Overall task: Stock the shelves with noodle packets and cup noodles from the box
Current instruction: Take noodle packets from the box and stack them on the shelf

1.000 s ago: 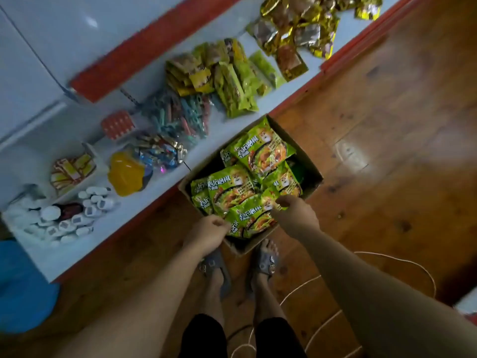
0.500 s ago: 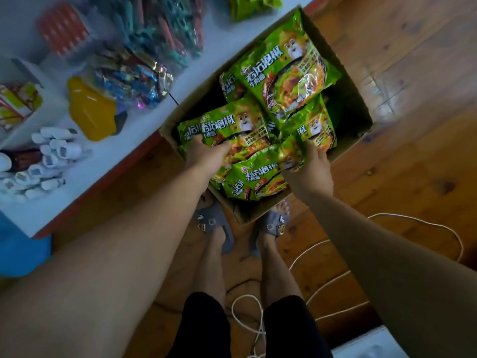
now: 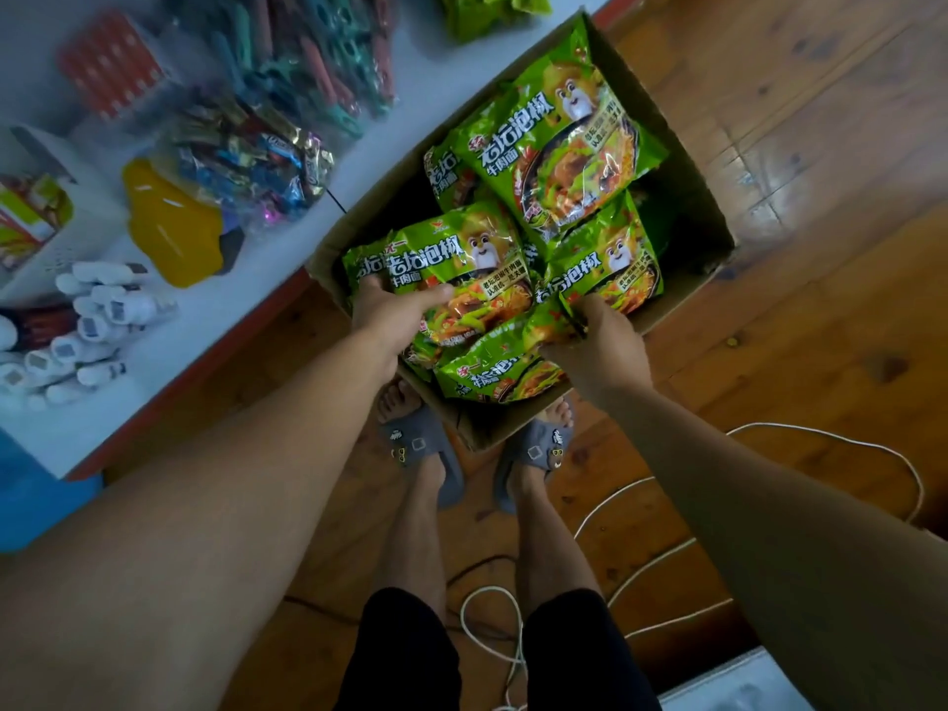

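An open cardboard box (image 3: pixel 703 207) stands on the wooden floor against the low white shelf (image 3: pixel 215 341). It holds several green noodle packets with a cartoon animal on them. My left hand (image 3: pixel 390 315) grips the near-left packet (image 3: pixel 461 259), thumb across its front. My right hand (image 3: pixel 595 341) pinches the lower edge of the right packet (image 3: pixel 610 269). A large packet (image 3: pixel 564 141) lies on top at the back, and another packet (image 3: pixel 492 377) lies at the near corner, between my hands.
The shelf carries white tubes (image 3: pixel 87 320), a yellow plastic item (image 3: pixel 164 223), a bag of wrapped sweets (image 3: pixel 246 156), coloured clips (image 3: pixel 318 59) and green packets (image 3: pixel 487 12). My feet in grey slippers (image 3: pixel 426 449) stand at the box's near corner. A white cord (image 3: pixel 667 546) loops across the floor.
Both hands have reached into the box and closed on packets. My head has come lower and closer, so the box fills more of the view.
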Demonstrator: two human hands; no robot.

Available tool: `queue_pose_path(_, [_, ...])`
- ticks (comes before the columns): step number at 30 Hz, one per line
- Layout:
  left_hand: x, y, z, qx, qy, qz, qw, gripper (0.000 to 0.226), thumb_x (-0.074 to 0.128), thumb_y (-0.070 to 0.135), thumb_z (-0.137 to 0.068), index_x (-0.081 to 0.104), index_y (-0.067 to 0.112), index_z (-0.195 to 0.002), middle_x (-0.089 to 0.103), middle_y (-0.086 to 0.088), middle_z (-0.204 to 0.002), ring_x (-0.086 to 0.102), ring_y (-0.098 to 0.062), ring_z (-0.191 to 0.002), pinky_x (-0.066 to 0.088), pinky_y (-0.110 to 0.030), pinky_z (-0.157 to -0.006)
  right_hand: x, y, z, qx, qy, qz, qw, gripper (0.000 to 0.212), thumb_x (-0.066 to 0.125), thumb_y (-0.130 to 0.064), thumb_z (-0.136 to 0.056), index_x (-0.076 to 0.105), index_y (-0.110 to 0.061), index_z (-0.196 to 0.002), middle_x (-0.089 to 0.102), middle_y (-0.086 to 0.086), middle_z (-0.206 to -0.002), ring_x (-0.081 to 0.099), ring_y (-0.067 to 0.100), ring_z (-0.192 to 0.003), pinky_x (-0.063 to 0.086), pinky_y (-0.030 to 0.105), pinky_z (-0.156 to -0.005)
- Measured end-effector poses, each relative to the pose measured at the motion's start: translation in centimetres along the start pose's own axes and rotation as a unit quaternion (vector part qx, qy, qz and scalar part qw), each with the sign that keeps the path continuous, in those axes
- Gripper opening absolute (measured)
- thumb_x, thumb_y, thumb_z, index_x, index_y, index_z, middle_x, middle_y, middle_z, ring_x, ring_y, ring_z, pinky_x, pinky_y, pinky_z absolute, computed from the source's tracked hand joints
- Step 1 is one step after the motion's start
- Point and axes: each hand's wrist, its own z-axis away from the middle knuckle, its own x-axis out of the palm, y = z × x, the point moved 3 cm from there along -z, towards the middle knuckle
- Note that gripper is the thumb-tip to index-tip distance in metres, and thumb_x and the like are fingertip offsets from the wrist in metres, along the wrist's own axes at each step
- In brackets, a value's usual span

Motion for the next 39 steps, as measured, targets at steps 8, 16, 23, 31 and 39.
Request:
queue_pose_path(8, [-1.8,0.2,3.0,0.049,-0.010,0.044,0.998,0.059,0.083,0.026,-0.076,0.055,0.019,-0.128,0.065,0.002,-0.119,0.062,-0.019,-0.108,0.048,-0.037,-0.095,-0.9,-0.7,2.7,-0.059,-0.030,0.027,0.997,0.041,0.072,-0.041,-0.086,0.054,-0.019,-0.117,0.061,0.003,-0.105,0.058,0.026,-0.095,0.050,0.041,-0.081])
queue_pose_path(16, [-7.9,1.0,7.4,0.110,-0.013,0.113,0.987,0.049,0.082,0.025,-0.078,0.062,0.019,-0.123,0.069,0.003,-0.114,0.064,-0.016,-0.104,0.048,-0.026,-0.083,-3.9,-3.1,8.9,-0.053,-0.013,-0.059,0.997,0.049,0.070,-0.035,-0.089,0.056,-0.017,-0.133,0.059,0.004,-0.124,0.057,0.023,-0.104,0.044,0.033,-0.081])
queue_pose_path(23, [-15.6,2.9,14.4,0.168,-0.001,0.124,0.978,0.035,0.079,0.023,-0.082,0.060,0.023,-0.112,0.068,0.002,-0.108,0.064,-0.022,-0.105,0.050,-0.036,-0.089,-7.0,-7.3,17.4,-0.025,0.033,-0.221,0.974,0.026,0.075,-0.038,-0.084,0.061,-0.031,-0.106,0.070,-0.006,-0.099,0.068,0.018,-0.090,0.056,0.045,-0.084])
queue_pose_path(31, [-23.8,4.3,26.7,0.254,-0.006,0.182,0.950,0.043,0.078,0.019,-0.082,0.058,0.020,-0.120,0.066,0.000,-0.113,0.064,-0.021,-0.101,0.049,-0.037,-0.088,-13.0,-14.4,26.9,-0.108,0.025,-0.397,0.911,0.027,0.079,-0.025,-0.080,0.070,-0.019,-0.104,0.076,0.003,-0.099,0.072,0.023,-0.090,0.059,0.037,-0.076])
queue_pose_path(39, [-32.1,3.1,40.6,0.344,0.041,0.256,0.903,0.044,0.082,0.019,-0.076,0.066,0.018,-0.117,0.074,-0.001,-0.104,0.070,-0.023,-0.096,0.056,-0.042,-0.085,-19.5,-22.5,38.3,-0.265,-0.010,-0.371,0.890,0.039,0.083,-0.037,-0.066,0.070,-0.016,-0.096,0.074,0.009,-0.090,0.071,0.032,-0.083,0.056,0.040,-0.067])
